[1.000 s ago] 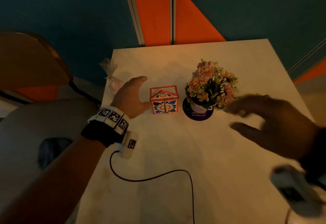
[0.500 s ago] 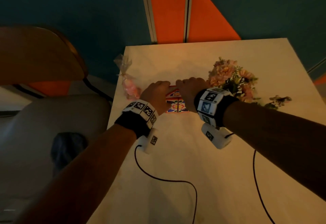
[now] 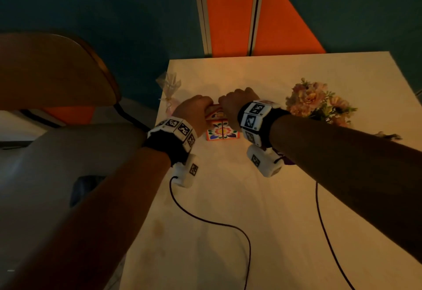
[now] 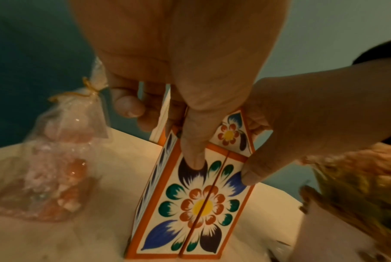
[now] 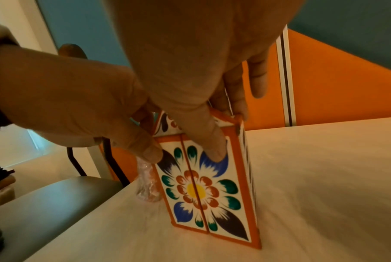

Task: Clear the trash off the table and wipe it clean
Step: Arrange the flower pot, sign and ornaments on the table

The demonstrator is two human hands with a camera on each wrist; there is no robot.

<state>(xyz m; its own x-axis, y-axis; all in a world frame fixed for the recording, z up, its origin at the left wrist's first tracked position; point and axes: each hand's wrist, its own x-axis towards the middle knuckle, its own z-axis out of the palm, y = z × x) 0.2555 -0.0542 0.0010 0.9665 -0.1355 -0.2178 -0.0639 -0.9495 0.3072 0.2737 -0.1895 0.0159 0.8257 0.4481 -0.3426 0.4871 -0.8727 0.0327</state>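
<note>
Both hands meet on the flowered box (image 3: 222, 127) near the tabletop's (image 3: 274, 198) left edge — left hand (image 3: 196, 111) and right hand (image 3: 235, 104) each pinch its peaked top, thumbs on the painted front, likely to lift it clear for wiping.

Both hands meet on the box (image 3: 222, 130), which stands on the table (image 3: 285, 221): left hand (image 3: 196, 111) on its left half, right hand (image 3: 235, 104) on its right. Left of the grip, at the table edge, lies a bag (image 3: 170, 93). Right of it stand the flowers (image 3: 317, 101). A chair (image 3: 52, 68) stands off the table's left.
</note>
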